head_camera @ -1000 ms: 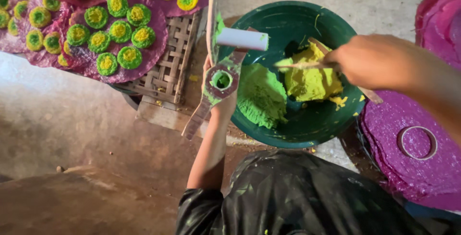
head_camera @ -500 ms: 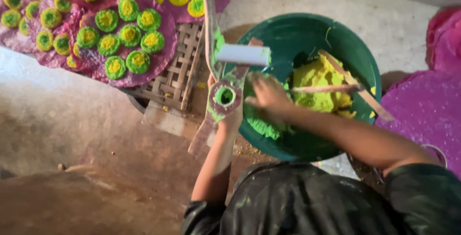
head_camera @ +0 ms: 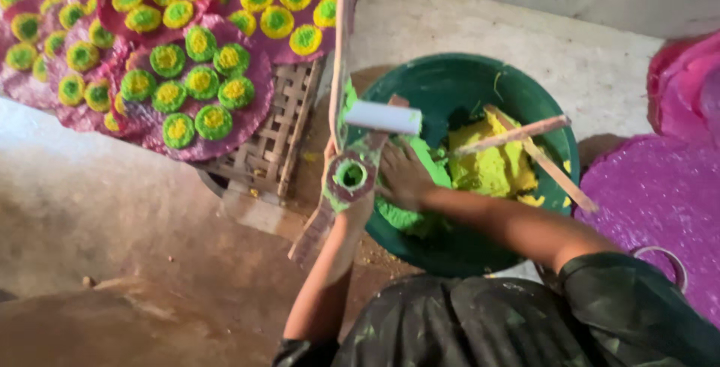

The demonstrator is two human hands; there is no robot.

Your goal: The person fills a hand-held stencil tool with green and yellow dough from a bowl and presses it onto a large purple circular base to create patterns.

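My left hand [head_camera: 339, 196] grips a wooden press [head_camera: 350, 175] with a round hole smeared with green dough and a white cylinder [head_camera: 383, 117] at its top. It holds the press upright at the left rim of a dark green basin [head_camera: 450, 70]. My right hand [head_camera: 400, 177] reaches into the basin and rests on the green dough [head_camera: 401, 217], fingers pressed into it. A lump of yellow dough [head_camera: 491, 166] lies beside the green one. Two wooden sticks [head_camera: 525, 136] lie crossed over the yellow dough.
Pink round trays [head_camera: 251, 104] carrying several green-and-yellow dough discs [head_camera: 187, 82] sit at the upper left on a woven bamboo rack [head_camera: 281, 142]. Pink sheets [head_camera: 652, 194] lie at the right with a metal ring [head_camera: 670, 256] on them. The floor is bare concrete.
My right hand has left the sticks at the yellow dough and moved left onto the green dough next to the press. The left hand keeps holding the press.
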